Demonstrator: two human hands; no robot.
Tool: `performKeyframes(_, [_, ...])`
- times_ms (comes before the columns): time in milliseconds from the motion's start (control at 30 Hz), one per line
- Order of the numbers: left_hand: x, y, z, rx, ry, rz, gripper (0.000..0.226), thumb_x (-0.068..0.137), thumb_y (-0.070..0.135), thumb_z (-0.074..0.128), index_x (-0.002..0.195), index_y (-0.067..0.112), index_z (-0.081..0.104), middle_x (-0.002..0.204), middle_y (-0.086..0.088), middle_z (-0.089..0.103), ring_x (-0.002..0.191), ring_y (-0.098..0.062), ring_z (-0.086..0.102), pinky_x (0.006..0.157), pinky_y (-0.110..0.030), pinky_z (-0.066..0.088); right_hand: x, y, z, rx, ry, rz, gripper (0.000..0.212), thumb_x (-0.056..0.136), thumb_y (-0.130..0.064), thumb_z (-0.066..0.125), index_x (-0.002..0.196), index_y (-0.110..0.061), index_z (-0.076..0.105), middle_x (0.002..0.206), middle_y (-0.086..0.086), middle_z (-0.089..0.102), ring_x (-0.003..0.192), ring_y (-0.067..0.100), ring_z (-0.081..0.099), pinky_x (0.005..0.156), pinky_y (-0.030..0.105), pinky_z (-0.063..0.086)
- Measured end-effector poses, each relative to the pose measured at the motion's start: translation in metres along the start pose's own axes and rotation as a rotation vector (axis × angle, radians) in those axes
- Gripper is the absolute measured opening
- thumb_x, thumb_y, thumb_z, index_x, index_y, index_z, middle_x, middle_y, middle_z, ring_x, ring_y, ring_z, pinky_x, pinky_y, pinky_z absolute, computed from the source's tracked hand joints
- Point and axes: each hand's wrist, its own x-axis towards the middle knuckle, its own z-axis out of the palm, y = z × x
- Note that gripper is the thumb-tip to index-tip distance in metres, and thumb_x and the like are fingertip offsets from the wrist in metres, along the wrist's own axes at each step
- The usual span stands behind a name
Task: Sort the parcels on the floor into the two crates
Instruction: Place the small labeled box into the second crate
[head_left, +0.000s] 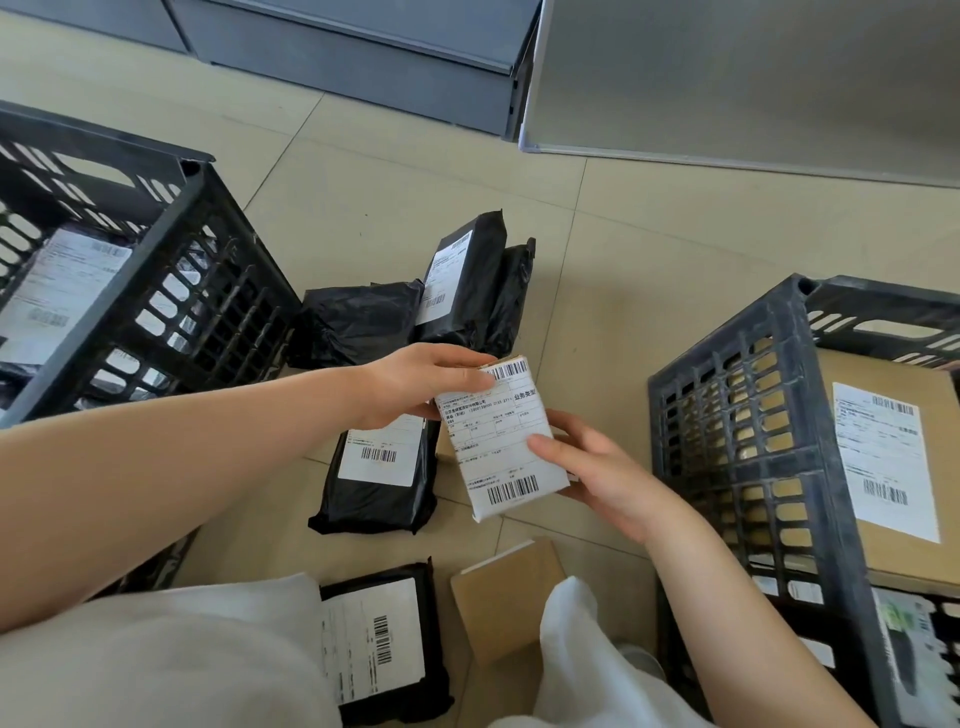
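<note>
1. Parcel (501, 439), small and white-labelled, is held above the beige tiled floor (597, 249), left hand (421, 384) and right hand (597, 478) both gripping it.
2. Black bagged parcels (379, 467) lie between the left crate (197, 249) and right crate (727, 441).
3. Grey cabinets (363, 57) stand behind.

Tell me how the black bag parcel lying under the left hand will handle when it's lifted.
The black bag parcel will probably sag: its plastic is wrinkled and loose at the ends. The glossy film may slip in the fingers. It looks flat, so it is likely light.

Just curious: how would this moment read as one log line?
both hands hold labelled parcel | black bags on floor | crates part-filled
</note>
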Motion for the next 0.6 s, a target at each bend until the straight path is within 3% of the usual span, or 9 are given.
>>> performKeyframes(133, [-0.001,0.003,0.002,0.035,0.005,-0.054,0.032,0.094,0.046,0.059,0.122,0.033,0.066,0.109,0.006,0.075,0.11,-0.012,0.066,0.104,-0.04,0.047,-0.005,-0.003,-0.002,-0.022,-0.003,0.044,0.045,0.091,-0.038,0.066,0.133,-0.025,0.057,0.12,0.006,0.073,0.115,0.022,0.067,0.103,0.044,0.052])
performKeyframes(333, [-0.006,0.02,0.0,-0.03,-0.056,-0.107,0.04,0.104,0.051,0.032,0.122,0.041,0.066,0.125,0.014,0.067,0.129,-0.007,0.049,0.112,-0.039,0.03,-0.03,-0.012,-0.012,0.024,0.031,-0.005,0.061,0.079,-0.049,0.069,0.133,-0.024,0.058,0.12,0.005,0.073,0.114,0.021,0.068,0.099,0.043,0.055])
performKeyframes(400, [-0.007,0.031,0.001,-0.017,-0.015,-0.091,0.04,0.103,0.052,0.033,0.122,0.04,0.066,0.127,0.015,0.066,0.129,-0.008,0.05,0.112,-0.038,0.032,-0.042,-0.017,-0.018,0.052,0.058,-0.039,0.064,0.077,-0.05,0.069,0.134,-0.022,0.057,0.119,0.004,0.073,0.113,0.02,0.068,0.098,0.044,0.055])
performKeyframes(600, [-0.011,0.073,0.025,0.1,0.111,-0.019,0.036,0.102,0.054,0.036,0.121,0.037,0.061,0.134,0.008,0.059,0.126,-0.016,0.052,0.104,-0.032,0.039,-0.08,-0.035,-0.042,0.21,0.171,-0.124,0.044,0.091,-0.041,0.059,0.129,-0.02,0.059,0.117,0.004,0.074,0.111,0.019,0.07,0.095,0.041,0.057])
